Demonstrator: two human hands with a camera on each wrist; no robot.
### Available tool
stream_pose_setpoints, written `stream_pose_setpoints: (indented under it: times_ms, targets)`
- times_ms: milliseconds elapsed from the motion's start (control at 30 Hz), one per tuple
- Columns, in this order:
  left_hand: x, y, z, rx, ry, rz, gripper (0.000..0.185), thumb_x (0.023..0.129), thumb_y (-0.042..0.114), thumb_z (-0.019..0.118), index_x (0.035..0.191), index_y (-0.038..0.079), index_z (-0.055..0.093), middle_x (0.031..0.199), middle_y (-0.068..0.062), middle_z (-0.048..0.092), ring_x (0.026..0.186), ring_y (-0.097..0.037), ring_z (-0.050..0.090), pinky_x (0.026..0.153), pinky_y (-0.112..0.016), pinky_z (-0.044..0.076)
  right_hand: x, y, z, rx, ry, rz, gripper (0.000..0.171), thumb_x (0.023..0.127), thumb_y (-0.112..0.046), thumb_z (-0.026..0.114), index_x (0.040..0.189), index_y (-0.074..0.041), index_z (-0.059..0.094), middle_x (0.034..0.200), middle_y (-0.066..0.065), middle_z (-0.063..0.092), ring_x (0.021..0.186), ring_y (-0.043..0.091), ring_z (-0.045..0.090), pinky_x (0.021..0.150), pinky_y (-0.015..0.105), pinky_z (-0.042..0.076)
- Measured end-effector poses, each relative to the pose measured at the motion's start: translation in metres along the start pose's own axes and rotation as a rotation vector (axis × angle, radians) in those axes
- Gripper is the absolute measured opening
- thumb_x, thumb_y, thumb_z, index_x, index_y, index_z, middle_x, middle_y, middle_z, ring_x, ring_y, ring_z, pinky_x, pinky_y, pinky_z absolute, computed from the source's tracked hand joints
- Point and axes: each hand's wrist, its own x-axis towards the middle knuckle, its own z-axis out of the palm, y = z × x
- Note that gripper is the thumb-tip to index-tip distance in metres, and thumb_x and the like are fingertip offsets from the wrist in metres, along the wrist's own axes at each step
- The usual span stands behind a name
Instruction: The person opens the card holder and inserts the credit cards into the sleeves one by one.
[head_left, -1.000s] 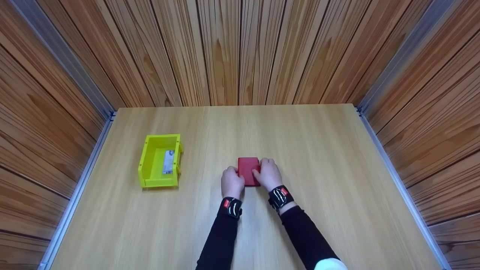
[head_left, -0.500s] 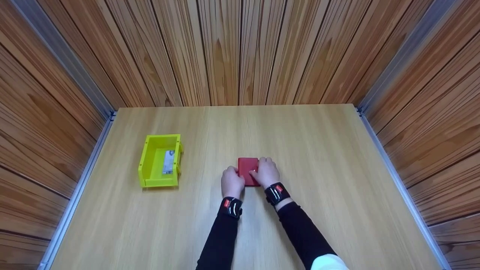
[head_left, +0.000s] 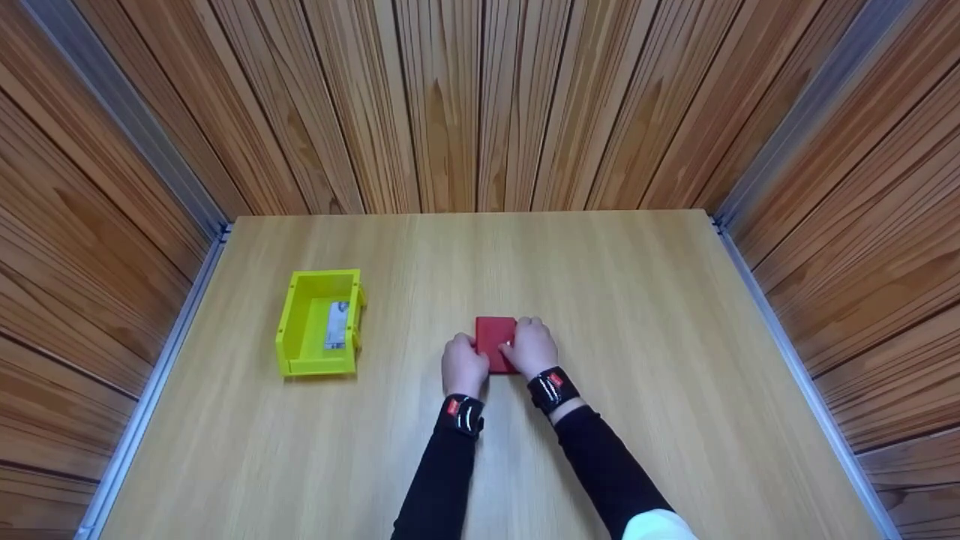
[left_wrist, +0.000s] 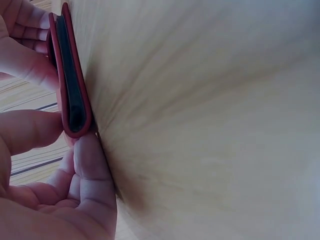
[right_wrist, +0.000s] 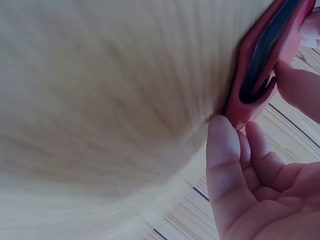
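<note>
A small red wallet (head_left: 493,332) lies on the table in the middle of the head view. Both wrist views show it folded, with a dark inside (left_wrist: 72,80) between its red covers. My left hand (head_left: 464,365) holds its left side, thumb over the upper cover and fingers at the lower edge. On the right side my right hand (head_left: 534,349) pinches it, the thumb across the upper face beside a small shiny spot. In the right wrist view, the wallet (right_wrist: 240,110) shows a gap at its near end, and the right fingers (right_wrist: 223,142) sit at its edge.
A yellow-green open bin (head_left: 319,366) with a white label (head_left: 337,324) inside stands to the left on the wooden table (head_left: 637,300). Wood-plank walls (head_left: 480,105) with metal corner posts (head_left: 142,112) enclose the back and both sides.
My right hand has shifted slightly left, bringing its thumb further onto the wallet. My left hand, the wallet and the bin have stayed where they were.
</note>
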Motion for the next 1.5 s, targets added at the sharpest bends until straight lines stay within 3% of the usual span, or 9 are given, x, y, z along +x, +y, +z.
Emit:
stream_pose_setpoints:
  times_ms: [467, 733, 1500]
  targets:
    - [0.001, -0.001, -0.001, -0.015, -0.009, -0.001, 0.017, 0.082, 0.004, 0.071, 0.098, -0.001, 0.065, 0.092, -0.014, 0.066, 0.089, -0.031, 0.064, 0.08, -0.044, 0.05, -0.001, -0.004, -0.007, -0.007, -0.015, -0.02, 0.029, 0.08, -0.015, 0.071, 0.089, 0.01, 0.062, 0.084, 0.018, 0.058, 0.075, 0.033, 0.06, 0.068, 0.046, 0.051]
    - [0.001, -0.002, 0.0, -0.011, 0.013, 0.033, 0.016, 0.079, 0.004, 0.072, 0.093, 0.0, 0.064, 0.088, -0.013, 0.066, 0.086, -0.032, 0.064, 0.078, -0.045, 0.05, -0.003, -0.006, -0.01, -0.026, 0.025, -0.068, 0.015, 0.079, -0.009, 0.069, 0.073, 0.0, 0.058, 0.078, 0.014, 0.058, 0.073, 0.032, 0.06, 0.068, 0.045, 0.05]
    - [0.003, -0.001, -0.001, -0.008, -0.028, -0.002, 0.018, 0.081, 0.004, 0.071, 0.098, 0.0, 0.064, 0.092, -0.012, 0.065, 0.089, -0.03, 0.063, 0.081, -0.044, 0.05, -0.006, -0.001, -0.005, -0.004, 0.08, -0.067, 0.01, 0.08, -0.005, 0.066, 0.076, 0.0, 0.058, 0.076, 0.014, 0.057, 0.071, 0.034, 0.06, 0.067, 0.046, 0.05]
